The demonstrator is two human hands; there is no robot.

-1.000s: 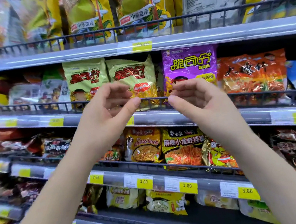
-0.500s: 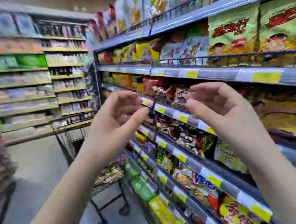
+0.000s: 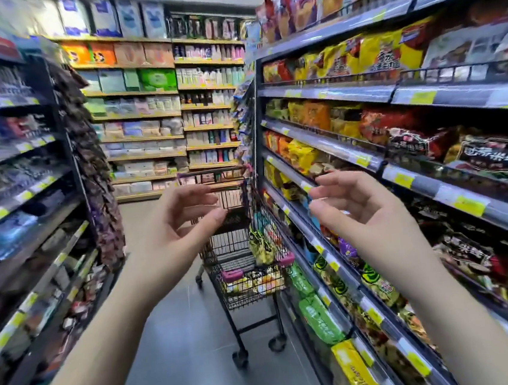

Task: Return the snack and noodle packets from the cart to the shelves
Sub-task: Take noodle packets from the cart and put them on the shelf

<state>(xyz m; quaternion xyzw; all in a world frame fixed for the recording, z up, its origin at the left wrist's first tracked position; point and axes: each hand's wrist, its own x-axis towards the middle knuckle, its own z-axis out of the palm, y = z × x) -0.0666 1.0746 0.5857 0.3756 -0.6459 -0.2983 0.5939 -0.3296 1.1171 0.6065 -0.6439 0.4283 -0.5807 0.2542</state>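
Note:
A black wire shopping cart with pink trim stands in the aisle ahead, close to the right-hand shelves. Yellow and mixed snack packets lie in its lower basket, and a green-yellow packet leans in the upper one. My left hand and my right hand are raised in front of me, fingers loosely curled, holding nothing. Both hands hang in the air short of the cart. The right-hand shelves are full of noodle and snack packets.
A second shelving unit with a hanging strip of dark packets lines the left of the aisle. More shelves close the aisle's far end. Grey floor lies open between me and the cart.
The view has swung left from facing the noodle shelves to looking down the aisle at the cart. Both hands stay raised, empty, and have spread slightly apart.

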